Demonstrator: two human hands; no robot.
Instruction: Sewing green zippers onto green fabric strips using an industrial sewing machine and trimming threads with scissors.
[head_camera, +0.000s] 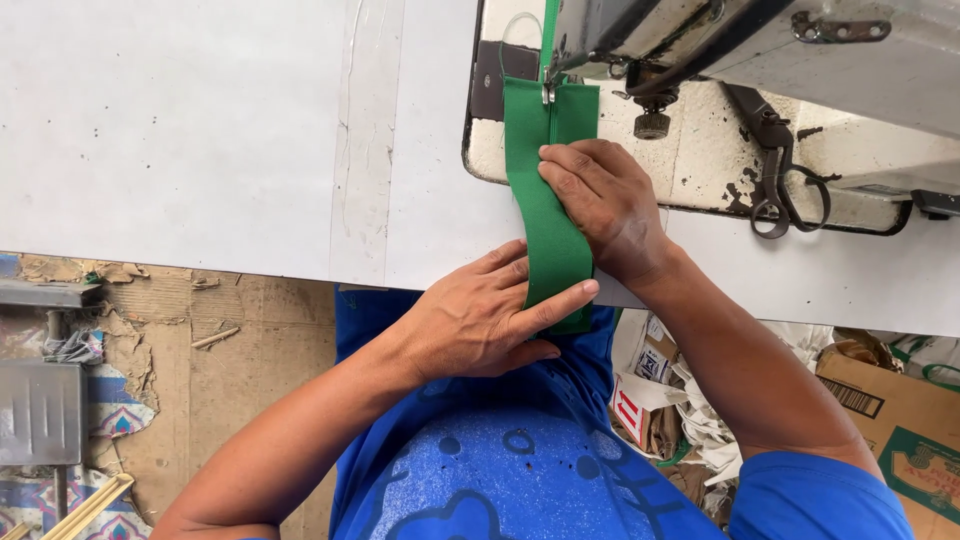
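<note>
A green fabric strip (545, 215) runs from the sewing machine's presser foot (548, 92) down over the table's front edge. My right hand (605, 205) lies flat on the strip's right side, fingers pressing it onto the machine bed just below the foot. At the table edge my left hand (480, 315) pinches the strip's lower end, thumb across the front and fingers behind. A green thread or tape rises from the foot toward the machine head (760, 45).
The white table (200, 130) fills the upper left. A worn machine bed plate (700, 160) holds a metal lever (775, 190). Below are cardboard boxes (895, 420), paper scraps, a patterned floor mat and wooden sticks (90, 505). My blue shirt fills the bottom centre.
</note>
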